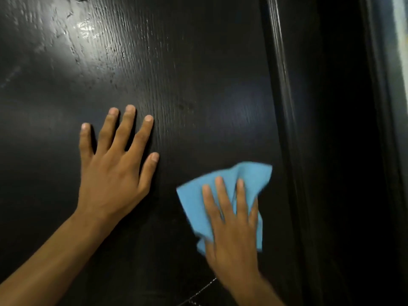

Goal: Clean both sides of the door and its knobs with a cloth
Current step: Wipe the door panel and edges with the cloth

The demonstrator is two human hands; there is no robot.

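The blue cloth (223, 195) lies crumpled against the dark door (176, 85), low on its face and just beside the door's right edge, with one corner fanned up toward that edge and another fold hanging below my palm. My right hand (231, 226) lies flat on top of the cloth with the fingers straight and slightly spread, pressing it to the wood rather than gripping it; three fingertips show clearly on the blue fabric, and the hand and cloth are a little blurred. The door itself is black with a fine vertical grain, glossy enough to throw back a pale patch of light near its upper left corner, where streaks and smears show on the finish. My left hand (114, 168) is planted on the door to the left of the cloth and a little higher, well apart from it, with all five fingers straight and splayed wide and the palm flat on the wood, holding nothing. Along the door's right edge runs a dark moulded frame (284, 107), and past it, at the far right, a narrow pale strip (400, 40) of something bright that I cannot make out.
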